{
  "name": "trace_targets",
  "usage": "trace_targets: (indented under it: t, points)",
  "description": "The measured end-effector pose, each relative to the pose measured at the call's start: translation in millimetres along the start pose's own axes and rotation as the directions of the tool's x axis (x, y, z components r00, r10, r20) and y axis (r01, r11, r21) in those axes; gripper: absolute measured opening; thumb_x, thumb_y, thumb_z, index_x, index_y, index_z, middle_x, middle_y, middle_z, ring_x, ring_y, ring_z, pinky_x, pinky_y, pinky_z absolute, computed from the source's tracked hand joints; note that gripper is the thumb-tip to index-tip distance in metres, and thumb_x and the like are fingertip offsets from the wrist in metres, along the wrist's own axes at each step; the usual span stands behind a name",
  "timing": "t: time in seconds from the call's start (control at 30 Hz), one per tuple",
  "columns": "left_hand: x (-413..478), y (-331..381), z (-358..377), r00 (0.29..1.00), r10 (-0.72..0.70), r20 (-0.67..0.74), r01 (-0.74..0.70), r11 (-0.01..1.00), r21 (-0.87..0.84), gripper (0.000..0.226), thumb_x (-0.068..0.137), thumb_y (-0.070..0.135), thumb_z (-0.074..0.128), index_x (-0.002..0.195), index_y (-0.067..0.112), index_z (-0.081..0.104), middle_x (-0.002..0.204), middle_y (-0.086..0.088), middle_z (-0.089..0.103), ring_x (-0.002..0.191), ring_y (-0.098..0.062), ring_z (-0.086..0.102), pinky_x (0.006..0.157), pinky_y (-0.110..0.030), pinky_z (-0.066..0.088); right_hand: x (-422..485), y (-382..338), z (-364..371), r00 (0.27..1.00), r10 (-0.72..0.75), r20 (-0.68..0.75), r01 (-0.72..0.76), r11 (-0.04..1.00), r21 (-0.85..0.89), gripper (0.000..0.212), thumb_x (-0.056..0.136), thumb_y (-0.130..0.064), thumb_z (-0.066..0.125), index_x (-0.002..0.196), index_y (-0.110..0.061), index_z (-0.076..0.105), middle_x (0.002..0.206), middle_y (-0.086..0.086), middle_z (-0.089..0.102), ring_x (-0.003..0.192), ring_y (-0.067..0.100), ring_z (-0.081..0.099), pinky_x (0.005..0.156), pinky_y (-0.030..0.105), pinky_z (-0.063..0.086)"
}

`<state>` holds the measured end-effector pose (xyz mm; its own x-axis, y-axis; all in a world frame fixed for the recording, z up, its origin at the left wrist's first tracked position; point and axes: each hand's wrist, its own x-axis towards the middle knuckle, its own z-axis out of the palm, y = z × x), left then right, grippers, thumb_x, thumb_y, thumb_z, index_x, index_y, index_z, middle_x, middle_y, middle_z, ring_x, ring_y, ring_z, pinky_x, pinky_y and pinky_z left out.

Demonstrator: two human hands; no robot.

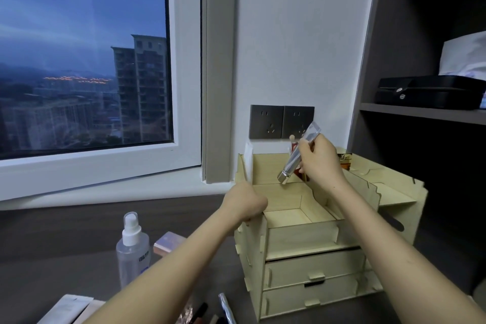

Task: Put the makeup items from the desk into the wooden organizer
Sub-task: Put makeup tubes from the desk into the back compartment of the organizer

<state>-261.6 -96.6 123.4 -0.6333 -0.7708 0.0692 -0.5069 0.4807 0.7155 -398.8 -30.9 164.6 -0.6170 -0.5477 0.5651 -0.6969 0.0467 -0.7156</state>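
The pale wooden organizer [302,234] stands on the dark desk, with open top compartments and two drawers below. My right hand [319,159] holds a silver makeup tube [298,156] tilted, cap end down, above the rear top compartments. My left hand [246,201] rests closed against the organizer's upper left edge. A clear spray bottle [132,247] with a white nozzle stands on the desk at left. A rose-gold compact [168,243] lies beside it. Several small makeup sticks [223,310] lie near the front edge. A red item [297,172] sits in a rear compartment behind the tube.
A white packet [65,309] lies at the desk's front left. Wall sockets [281,122] sit behind the organizer. A window fills the left. To the right, a dark shelf [420,113] carries a black case [428,92].
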Motion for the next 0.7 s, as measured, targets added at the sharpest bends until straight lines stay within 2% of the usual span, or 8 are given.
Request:
trace_targets:
  t: [0.07,0.2,0.37,0.47,0.6,0.7]
  points:
    - [0.9,-0.1,-0.2,1.0,0.0,0.002,0.0,1.0,-0.004,0.021,0.073,0.0,0.038,0.053,0.006,0.042,0.053,-0.008,0.046,0.063,-0.029,0.051,0.065,-0.03,0.045,0.0,0.3,4.9,1.0,0.004,0.023,-0.005,1.0,0.017,0.029,0.098,-0.023,0.041,0.09,0.002,0.054,0.096,0.017,0.066,0.077,0.034,0.065,0.069,0.045,0.055]
    - [1.7,-2.1,-4.0,1.0,0.007,0.022,-0.007,1.0,-0.002,0.023,0.072,-0.001,0.035,0.051,0.006,0.042,0.05,-0.01,0.047,0.049,-0.024,0.051,0.062,-0.028,0.045,3.1,-1.5,16.2,1.0,0.0,0.026,0.0,1.0,-0.009,0.023,0.097,-0.022,0.044,0.091,-0.001,0.054,0.088,0.02,0.065,0.078,0.033,0.065,0.075,0.048,0.056]
    - [1.7,-9.8,-15.7,0.999,0.032,0.036,-0.033,0.999,0.011,0.024,0.075,-0.003,0.035,0.055,0.008,0.042,0.054,-0.007,0.049,0.034,-0.007,0.051,0.035,-0.01,0.04,12.0,-3.9,35.8,0.999,-0.012,0.049,0.016,0.996,-0.087,0.02,0.098,-0.021,0.043,0.094,-0.004,0.053,0.095,0.02,0.065,0.082,0.03,0.067,0.072,0.037,0.056]
    - [1.6,-15.3,-18.8,0.997,0.054,0.056,-0.052,0.998,-0.033,0.023,0.076,-0.003,0.035,0.058,0.01,0.041,0.055,-0.005,0.048,0.042,-0.012,0.05,0.038,-0.011,0.042,14.0,-3.2,49.4,0.995,-0.009,0.097,0.022,0.99,-0.137,0.022,0.097,-0.019,0.041,0.096,-0.001,0.055,0.091,0.021,0.067,0.085,0.032,0.066,0.085,0.042,0.053]
    - [4.7,-17.9,-19.1,0.995,0.073,0.064,-0.072,0.997,-0.023,0.022,0.076,-0.003,0.038,0.06,0.01,0.043,0.056,-0.005,0.048,0.044,-0.012,0.049,0.04,-0.012,0.043,15.0,-4.3,64.3,0.99,0.012,0.137,0.019,0.974,-0.226,0.018,0.097,-0.017,0.041,0.102,-0.003,0.051,0.099,0.021,0.065,0.086,0.033,0.066,0.081,0.045,0.054]
    - [5.7,-18.3,-18.9,0.995,0.08,0.06,-0.08,0.997,-0.006,0.023,0.076,-0.003,0.039,0.057,0.01,0.043,0.055,-0.006,0.048,0.035,-0.007,0.049,0.038,-0.01,0.04,15.3,-3.8,71.7,0.985,0.044,0.166,0.001,0.964,-0.265,0.02,0.097,-0.017,0.04,0.103,-0.002,0.053,0.102,0.021,0.066,0.09,0.034,0.066,0.082,0.045,0.054]
